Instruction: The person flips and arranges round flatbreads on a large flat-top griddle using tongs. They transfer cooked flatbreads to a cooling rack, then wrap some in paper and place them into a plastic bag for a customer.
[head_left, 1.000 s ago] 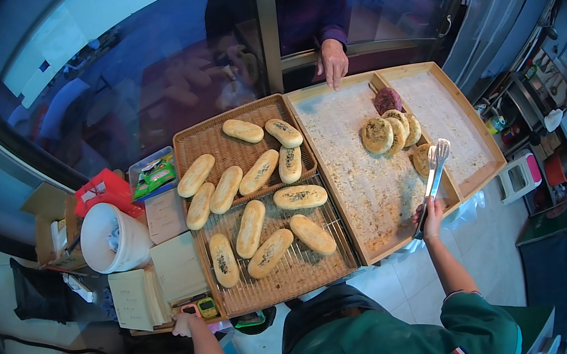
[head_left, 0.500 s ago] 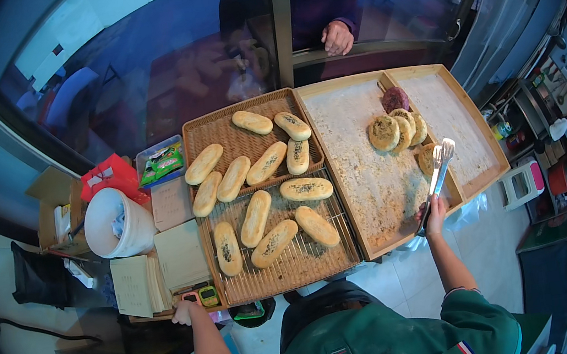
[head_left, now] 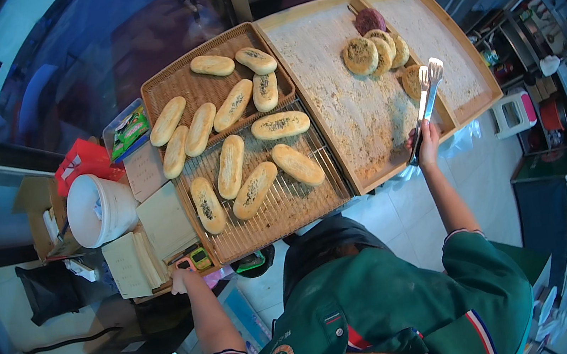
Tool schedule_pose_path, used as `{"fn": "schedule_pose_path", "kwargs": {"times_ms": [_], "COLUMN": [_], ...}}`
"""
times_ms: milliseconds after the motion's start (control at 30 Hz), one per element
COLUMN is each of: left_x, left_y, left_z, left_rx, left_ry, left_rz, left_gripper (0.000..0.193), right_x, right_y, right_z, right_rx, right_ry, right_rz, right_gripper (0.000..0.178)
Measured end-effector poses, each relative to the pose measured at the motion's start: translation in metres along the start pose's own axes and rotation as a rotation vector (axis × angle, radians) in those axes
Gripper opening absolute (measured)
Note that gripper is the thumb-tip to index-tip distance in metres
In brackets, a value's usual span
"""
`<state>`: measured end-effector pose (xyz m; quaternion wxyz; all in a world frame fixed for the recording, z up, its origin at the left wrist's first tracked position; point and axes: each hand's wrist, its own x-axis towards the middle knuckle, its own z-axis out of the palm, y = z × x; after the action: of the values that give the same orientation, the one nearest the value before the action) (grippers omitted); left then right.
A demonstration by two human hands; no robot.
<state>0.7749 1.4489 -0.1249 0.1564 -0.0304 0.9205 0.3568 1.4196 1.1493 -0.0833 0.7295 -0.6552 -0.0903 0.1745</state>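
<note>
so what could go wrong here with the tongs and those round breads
The right hand grips the metal tongs far back at the handle end, so a round flatbread might slip as it is lifted. The rounds overlap in a tight cluster, so the tips could drag a neighbour along. The left hand rests off at the counter's near corner by small gadgets, too far away to steady the wooden tray.
</note>
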Motion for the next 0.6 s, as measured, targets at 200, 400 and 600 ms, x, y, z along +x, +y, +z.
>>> {"fn": "schedule_pose_path", "kwargs": {"times_ms": [200, 400, 600], "left_x": [-0.006, 0.026, 0.019], "left_y": [-0.001, -0.008, -0.013], "left_z": [-0.003, 0.022, 0.026], "left_rx": [0.052, -0.044, -0.031], "left_ry": [0.028, 0.017, -0.025], "left_rz": [0.037, 0.002, 0.036], "left_gripper": [0.044, 0.041, 0.041], "right_x": [-0.001, 0.001, 0.000], "right_y": [-0.002, 0.000, 0.003], "right_z": [0.001, -0.001, -0.003], "right_rx": [-0.034, -0.004, 0.001], "right_ry": [-0.003, 0.017, 0.006], "right_rz": [0.000, 0.027, 0.004], "right_gripper": [0.035, 0.034, 0.034]}}
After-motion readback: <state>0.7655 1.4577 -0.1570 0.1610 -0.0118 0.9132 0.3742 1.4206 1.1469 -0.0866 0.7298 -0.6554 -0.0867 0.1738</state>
